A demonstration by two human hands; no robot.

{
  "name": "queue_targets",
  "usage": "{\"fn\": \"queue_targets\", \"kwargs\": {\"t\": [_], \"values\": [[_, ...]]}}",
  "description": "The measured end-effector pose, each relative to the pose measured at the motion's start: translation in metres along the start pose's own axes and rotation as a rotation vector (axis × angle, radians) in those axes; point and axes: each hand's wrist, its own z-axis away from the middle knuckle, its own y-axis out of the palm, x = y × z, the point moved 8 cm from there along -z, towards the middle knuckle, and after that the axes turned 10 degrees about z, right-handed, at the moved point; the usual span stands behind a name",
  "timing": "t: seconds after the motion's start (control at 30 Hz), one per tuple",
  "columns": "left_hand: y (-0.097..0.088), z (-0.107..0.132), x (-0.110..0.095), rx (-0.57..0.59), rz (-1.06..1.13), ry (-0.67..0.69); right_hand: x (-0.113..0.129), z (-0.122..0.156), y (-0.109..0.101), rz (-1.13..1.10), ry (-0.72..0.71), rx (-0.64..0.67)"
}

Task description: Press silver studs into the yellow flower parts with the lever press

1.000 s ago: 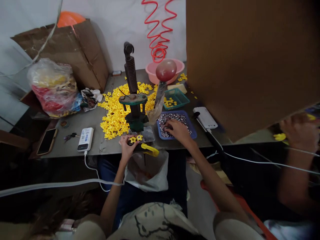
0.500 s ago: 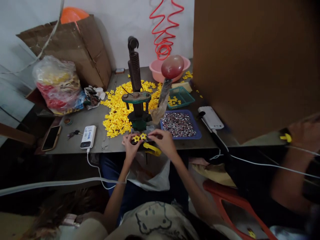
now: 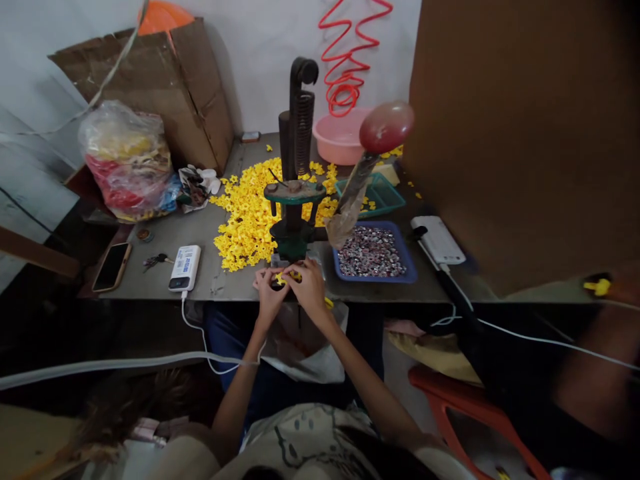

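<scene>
My left hand (image 3: 270,293) pinches a small yellow gear-shaped plastic piece (image 3: 281,279) at the base of a hand press (image 3: 295,230). Beside it, the closed fingers of my right hand (image 3: 309,288) meet the left fingertips over the yellow pieces and hide most of them. A longer yellow plastic part (image 3: 329,303) shows only in part behind my right wrist. The press ram stands just above my fingers. Its lever, wrapped in clear film and ending in a red ball knob (image 3: 387,127), tilts up to the right.
Loose yellow pieces (image 3: 245,220) lie heaped behind the press. A blue tray (image 3: 413,273) of small shiny metal parts is at right, with a green basket (image 3: 395,199) and pink basin (image 3: 340,143) behind. Power banks (image 3: 185,268), a phone (image 3: 113,267) and cables lie around. Another person's hand (image 3: 625,288) is far right.
My right hand has moved left and closed in against my left hand over the yellow pieces. The view has shifted slightly, and the press lever still stands raised.
</scene>
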Motion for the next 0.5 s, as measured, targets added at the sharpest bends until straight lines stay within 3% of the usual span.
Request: {"fn": "queue_targets", "kwargs": {"t": [0.17,0.27,0.37,0.5], "values": [[-0.001,-0.002,0.000,0.009,0.040,-0.006,0.002,0.002,-0.002,0.006,-0.015,-0.022],[0.001,-0.007,-0.002,0.030,0.094,0.016,0.000,0.006,-0.014,-0.052,-0.033,-0.030],[0.003,-0.015,-0.003,0.038,0.085,0.020,-0.016,0.006,-0.050,-0.142,0.030,-0.150],[0.007,-0.023,-0.002,0.009,0.072,0.005,-0.035,-0.008,-0.116,-0.276,0.115,-0.434]]}}
